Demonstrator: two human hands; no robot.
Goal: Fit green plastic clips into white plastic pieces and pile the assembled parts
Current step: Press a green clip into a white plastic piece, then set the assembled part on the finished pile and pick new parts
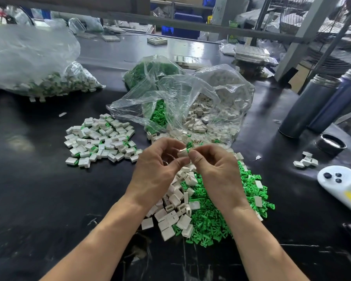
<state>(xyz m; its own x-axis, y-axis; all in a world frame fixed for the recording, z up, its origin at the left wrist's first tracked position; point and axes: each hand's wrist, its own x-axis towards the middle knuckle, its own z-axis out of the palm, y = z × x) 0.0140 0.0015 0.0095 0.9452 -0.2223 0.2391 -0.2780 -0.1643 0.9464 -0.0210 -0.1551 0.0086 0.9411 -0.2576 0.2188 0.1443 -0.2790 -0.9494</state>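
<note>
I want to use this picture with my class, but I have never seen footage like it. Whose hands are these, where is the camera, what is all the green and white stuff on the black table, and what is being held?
There is no machine here. A person works with bare hands, and the single picture comes from a camera worn on the head, looking forward and down.

The left hand holds a small white plastic piece. The right hand pinches a green clip against it, so the two are being joined.

On the black table, just under the hands, lie loose white pieces and a spread of green clips. To the left sits the pile of assembled parts, white with green showing. Behind the hands, open clear plastic bags hold more clips and white pieces. Another bag of parts lies at the far left.
</note>
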